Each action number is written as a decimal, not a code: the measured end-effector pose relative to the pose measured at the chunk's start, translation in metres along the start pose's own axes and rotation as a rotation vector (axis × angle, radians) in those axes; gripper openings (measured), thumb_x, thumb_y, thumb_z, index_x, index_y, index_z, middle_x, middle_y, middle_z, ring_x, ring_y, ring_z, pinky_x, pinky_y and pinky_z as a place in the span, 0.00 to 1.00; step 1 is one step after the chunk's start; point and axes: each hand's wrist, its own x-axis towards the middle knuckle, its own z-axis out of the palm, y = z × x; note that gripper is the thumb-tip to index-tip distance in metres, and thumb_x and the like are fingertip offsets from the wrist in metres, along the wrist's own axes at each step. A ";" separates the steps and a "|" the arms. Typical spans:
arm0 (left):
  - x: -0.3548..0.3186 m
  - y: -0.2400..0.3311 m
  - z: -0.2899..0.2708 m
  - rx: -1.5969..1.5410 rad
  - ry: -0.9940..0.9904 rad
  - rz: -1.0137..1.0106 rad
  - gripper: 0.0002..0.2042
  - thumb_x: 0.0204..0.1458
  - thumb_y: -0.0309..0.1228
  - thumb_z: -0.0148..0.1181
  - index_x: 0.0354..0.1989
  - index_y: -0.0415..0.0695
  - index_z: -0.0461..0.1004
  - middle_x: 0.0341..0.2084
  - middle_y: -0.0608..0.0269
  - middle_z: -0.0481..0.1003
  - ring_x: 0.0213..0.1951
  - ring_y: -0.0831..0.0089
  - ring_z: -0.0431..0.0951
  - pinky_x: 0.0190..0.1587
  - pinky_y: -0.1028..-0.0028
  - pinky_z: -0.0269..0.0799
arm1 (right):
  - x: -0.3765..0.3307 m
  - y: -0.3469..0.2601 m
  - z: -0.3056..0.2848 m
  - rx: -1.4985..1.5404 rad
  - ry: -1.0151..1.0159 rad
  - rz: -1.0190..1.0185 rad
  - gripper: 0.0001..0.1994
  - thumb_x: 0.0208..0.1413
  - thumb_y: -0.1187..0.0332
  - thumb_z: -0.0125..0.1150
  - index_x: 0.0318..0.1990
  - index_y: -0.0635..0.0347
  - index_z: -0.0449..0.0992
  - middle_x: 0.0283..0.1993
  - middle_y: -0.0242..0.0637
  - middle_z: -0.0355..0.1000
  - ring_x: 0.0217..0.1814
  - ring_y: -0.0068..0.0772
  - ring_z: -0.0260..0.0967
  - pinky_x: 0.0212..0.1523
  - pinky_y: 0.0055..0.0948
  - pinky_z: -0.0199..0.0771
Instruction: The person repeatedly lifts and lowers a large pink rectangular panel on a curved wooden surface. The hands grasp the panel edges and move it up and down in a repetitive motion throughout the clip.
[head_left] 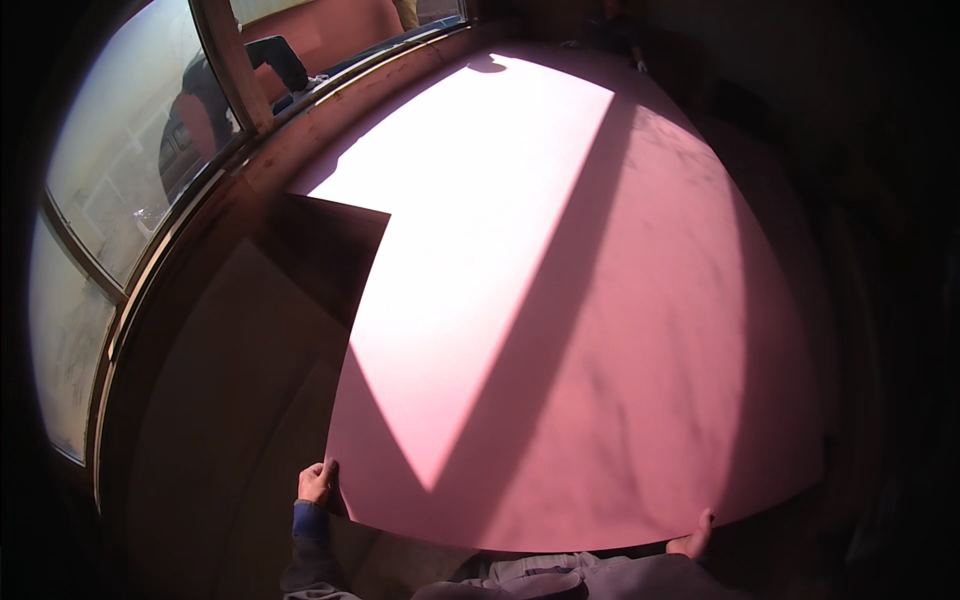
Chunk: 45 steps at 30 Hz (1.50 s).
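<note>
A large, flat pink sheet (640, 330) stretches from my waist far across the view, with sunlight whitening its middle and left. My left hand (317, 483) is closed on its left edge near the near-left corner, thumb up against the rim. At the near edge, right of centre, my right hand (694, 537) grips the sheet with its thumb on top; the fingers beneath are hidden. Farther up, the pink surface steps out to the left at a sharp corner. Whether that is one sheet or two, I cannot tell.
Framed window panes (130, 150) run along the left, with a person's dark-sleeved arm (275, 60) showing through or reflected. Beyond the sheet's far end stands another person (612, 30) in shadow, a hand near its edge. The right side is very dark.
</note>
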 end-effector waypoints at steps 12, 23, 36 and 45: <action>0.023 0.115 0.118 -0.302 0.846 0.087 0.22 0.57 0.37 0.61 0.51 0.32 0.65 0.40 0.55 0.71 0.42 0.68 0.70 0.47 0.70 0.68 | 0.066 0.048 0.154 0.032 -0.154 0.282 0.23 0.62 0.55 0.55 0.60 0.53 0.64 0.63 0.33 0.64 0.65 0.38 0.61 0.64 0.45 0.62; 0.159 0.226 0.292 -0.717 0.339 -0.037 0.14 0.59 0.36 0.59 0.34 0.36 0.67 0.27 0.64 0.72 0.30 0.78 0.71 0.32 0.76 0.69 | 0.202 0.111 0.292 0.123 -0.242 0.424 0.14 0.61 0.64 0.57 0.53 0.52 0.68 0.56 0.35 0.69 0.59 0.39 0.67 0.58 0.45 0.70; 0.445 0.248 0.187 -0.583 0.462 0.009 0.20 0.58 0.40 0.59 0.38 0.27 0.74 0.31 0.55 0.78 0.31 0.71 0.77 0.34 0.70 0.73 | 0.344 -0.038 0.408 -0.800 -0.298 -0.290 0.17 0.66 0.65 0.49 0.54 0.72 0.69 0.49 0.47 0.75 0.47 0.34 0.75 0.47 0.28 0.74; 0.603 0.289 0.193 -0.131 0.833 -0.138 0.30 0.55 0.49 0.57 0.38 0.24 0.69 0.36 0.33 0.74 0.40 0.45 0.76 0.43 0.56 0.71 | 0.541 0.000 0.211 -1.105 0.348 -0.656 0.40 0.59 0.39 0.50 0.67 0.65 0.57 0.60 0.39 0.66 0.51 0.34 0.70 0.51 0.33 0.71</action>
